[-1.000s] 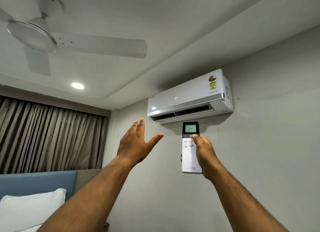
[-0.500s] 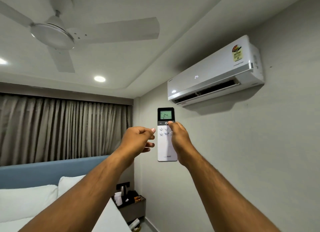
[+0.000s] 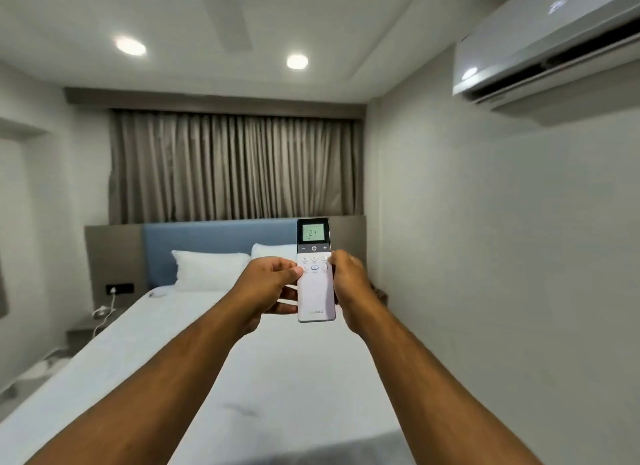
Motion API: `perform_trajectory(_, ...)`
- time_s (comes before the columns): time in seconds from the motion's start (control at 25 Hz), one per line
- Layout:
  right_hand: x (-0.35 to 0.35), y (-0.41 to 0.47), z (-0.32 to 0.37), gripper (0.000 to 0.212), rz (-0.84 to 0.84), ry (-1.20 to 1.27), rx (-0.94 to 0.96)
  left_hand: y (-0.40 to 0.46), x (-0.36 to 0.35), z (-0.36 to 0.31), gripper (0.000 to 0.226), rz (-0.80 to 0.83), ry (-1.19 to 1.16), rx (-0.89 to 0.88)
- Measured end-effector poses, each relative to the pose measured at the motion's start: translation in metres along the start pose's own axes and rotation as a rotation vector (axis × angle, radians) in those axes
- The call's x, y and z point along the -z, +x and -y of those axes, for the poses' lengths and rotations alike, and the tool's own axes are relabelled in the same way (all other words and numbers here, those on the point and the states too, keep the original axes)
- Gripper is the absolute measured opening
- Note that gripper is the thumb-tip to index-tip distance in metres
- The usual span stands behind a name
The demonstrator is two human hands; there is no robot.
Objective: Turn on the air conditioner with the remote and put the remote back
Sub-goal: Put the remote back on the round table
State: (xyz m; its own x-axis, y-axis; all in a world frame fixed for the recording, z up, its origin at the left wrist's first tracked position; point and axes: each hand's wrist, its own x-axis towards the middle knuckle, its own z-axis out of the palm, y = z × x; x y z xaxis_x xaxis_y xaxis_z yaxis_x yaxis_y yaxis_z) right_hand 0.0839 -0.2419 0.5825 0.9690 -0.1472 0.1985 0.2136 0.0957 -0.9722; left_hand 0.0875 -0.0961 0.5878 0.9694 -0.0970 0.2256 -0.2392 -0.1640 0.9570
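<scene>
The white remote (image 3: 316, 293) stands upright in front of me, its lit screen reading 24. My right hand (image 3: 348, 281) grips its right edge. My left hand (image 3: 268, 286) holds its left edge, thumb on the buttons and fingers behind the body. The white air conditioner (image 3: 540, 41) hangs on the right wall at the top right, partly cut off by the frame, with its flap open onto a dark slot.
A bed with a white sheet (image 3: 242, 378) lies below my arms, with two pillows (image 3: 211, 270) against a blue headboard (image 3: 214, 239). Grey curtains (image 3: 235, 166) hang behind. A bedside table (image 3: 90, 326) with a cable stands at the left. The right wall (image 3: 502, 256) is close.
My view has swung down and left from the air conditioner toward the bed. My left hand, open a second ago, has closed onto the remote's left side. My right thumb has left the power button.
</scene>
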Motion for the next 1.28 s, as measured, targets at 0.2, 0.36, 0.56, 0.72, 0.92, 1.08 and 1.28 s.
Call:
perform_trajectory(0.2, -0.024, -0.027, -0.132, 0.025, 0.024, -0.114, -0.150, -0.028, 0.029, 0.122, 0.012, -0.075, 0.042, 0.279)
perform_trajectory(0.36, -0.032, -0.064, -0.249, 0.027, 0.050, -0.191, -0.343, -0.072, 0.029, 0.242, 0.012, -0.124, -0.003, 0.538)
perform_trajectory(0.56, -0.025, -0.128, -0.379, 0.032, 0.104, -0.291, -0.607, -0.139, 0.010, 0.373, 0.010, -0.106, 0.010, 0.798)
perform_trajectory(0.72, -0.012, -0.170, -0.468, 0.030, 0.160, -0.361, -0.747, -0.186, -0.014, 0.464, 0.009, -0.123, 0.026, 0.974)
perform_trajectory(0.92, 0.003, -0.201, -0.553, 0.038, 0.240, -0.453, -0.835, -0.222, -0.037, 0.551, 0.009, -0.148, 0.002, 1.140)
perform_trajectory(1.08, 0.009, -0.219, -0.607, 0.041, 0.327, -0.527, -0.850, -0.243, -0.058, 0.605, 0.012, -0.199, 0.023, 1.222)
perform_trajectory(1.28, 0.009, -0.239, -0.642, 0.036, 0.387, -0.617, -0.861, -0.260, -0.066, 0.636, 0.018, -0.213, 0.110, 1.239)
